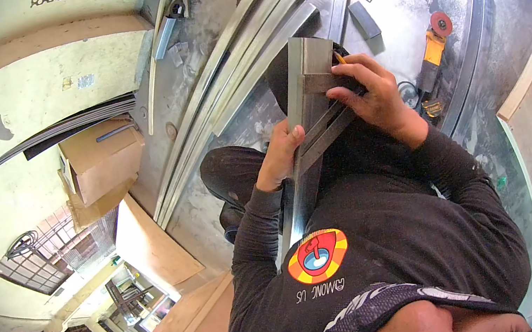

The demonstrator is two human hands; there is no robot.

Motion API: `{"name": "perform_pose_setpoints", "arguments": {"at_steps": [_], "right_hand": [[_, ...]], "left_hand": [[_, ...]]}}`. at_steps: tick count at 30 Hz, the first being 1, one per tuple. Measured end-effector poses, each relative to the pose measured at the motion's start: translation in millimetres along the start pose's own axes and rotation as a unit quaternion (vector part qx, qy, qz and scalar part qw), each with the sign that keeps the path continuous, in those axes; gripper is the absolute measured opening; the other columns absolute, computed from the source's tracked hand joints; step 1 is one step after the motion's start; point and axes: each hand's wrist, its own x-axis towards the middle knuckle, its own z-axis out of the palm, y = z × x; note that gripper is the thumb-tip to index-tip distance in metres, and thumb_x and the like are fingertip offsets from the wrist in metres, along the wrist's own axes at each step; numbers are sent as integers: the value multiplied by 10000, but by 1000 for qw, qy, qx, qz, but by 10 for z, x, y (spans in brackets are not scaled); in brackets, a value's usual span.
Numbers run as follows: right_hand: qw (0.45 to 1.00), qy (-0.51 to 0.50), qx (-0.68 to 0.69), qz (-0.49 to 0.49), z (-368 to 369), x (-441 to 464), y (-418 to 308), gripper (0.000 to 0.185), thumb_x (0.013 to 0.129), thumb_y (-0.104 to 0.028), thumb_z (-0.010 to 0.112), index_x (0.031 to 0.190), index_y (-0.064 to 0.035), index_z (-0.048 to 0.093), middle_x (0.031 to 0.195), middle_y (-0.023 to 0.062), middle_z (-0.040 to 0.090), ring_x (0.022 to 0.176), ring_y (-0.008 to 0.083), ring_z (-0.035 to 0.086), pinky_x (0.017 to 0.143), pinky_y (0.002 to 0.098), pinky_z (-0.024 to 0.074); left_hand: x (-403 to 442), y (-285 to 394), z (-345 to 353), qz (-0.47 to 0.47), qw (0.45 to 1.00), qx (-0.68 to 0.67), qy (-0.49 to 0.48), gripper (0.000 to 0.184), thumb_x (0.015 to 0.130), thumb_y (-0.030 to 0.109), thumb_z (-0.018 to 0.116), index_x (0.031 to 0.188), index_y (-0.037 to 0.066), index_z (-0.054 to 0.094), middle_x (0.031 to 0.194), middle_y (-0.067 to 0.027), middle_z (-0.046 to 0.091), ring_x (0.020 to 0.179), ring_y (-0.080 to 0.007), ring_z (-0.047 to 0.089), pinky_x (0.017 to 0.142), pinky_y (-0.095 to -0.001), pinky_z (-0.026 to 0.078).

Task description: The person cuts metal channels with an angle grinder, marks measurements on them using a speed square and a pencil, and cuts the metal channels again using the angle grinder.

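Indoors, a metal bar (302, 106) slants up in front of a person in a dark shirt, its near end lost against the torso. The left hand (280, 153) is wrapped around its left edge, thumb flat on the metal; the right hand (373, 86), at its right side, has fingers curled, seemingly around a slim yellow stick (340, 59), with the thumb set apart. A dark flat strip (326, 136) lies angled across the bar. With so little visibly pinning it, the strip could skew if the right hand nudges it; a loosened left grip could let the bar roll, throwing both out of line. The bar is straight-edged and silvery grey, bright along its lower length, duller and brownish near the far end. Right of the bar, a yellow-and-black grinder (434, 49) rests on the floor; left of it, long metal profiles (220, 67) stretch away.
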Motion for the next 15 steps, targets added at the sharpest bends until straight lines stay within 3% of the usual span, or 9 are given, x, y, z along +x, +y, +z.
{"name": "perform_pose_setpoints", "arguments": {"at_steps": [3,7,13,15], "right_hand": [[999,13,-36,-39,-149,156,118,167,846,-21,746,998,-45,683,954,130,698,837,342,679,751,392,548],[993,-72,32,-87,-265,372,-48,198,925,4,637,1115,-52,628,873,107,681,761,298,659,706,391,519],[972,-189,-6,-138,-203,515,-48,190,920,-39,653,1108,-54,627,849,127,657,753,342,651,661,437,512],[973,-183,2,-141,-168,528,-55,195,911,-33,658,1103,-52,628,846,127,653,751,341,649,660,434,512]], "left_hand": [[-13,3,15,-2,1000,3,11,823,871,706,643,1242,-27,613,1066,-48,685,933,-108,628,801,-276,511],[-14,24,4,-19,1000,-21,-6,799,866,683,668,1247,-17,604,1047,-40,678,911,-107,626,793,-275,512],[5,-13,-26,-31,999,-25,-4,739,883,651,667,1200,-14,605,1017,-29,681,867,-93,630,764,-256,518],[2,2,-13,-28,999,-22,-1,722,890,640,665,1194,-12,604,1001,-22,678,859,-88,626,756,-251,515]]}}
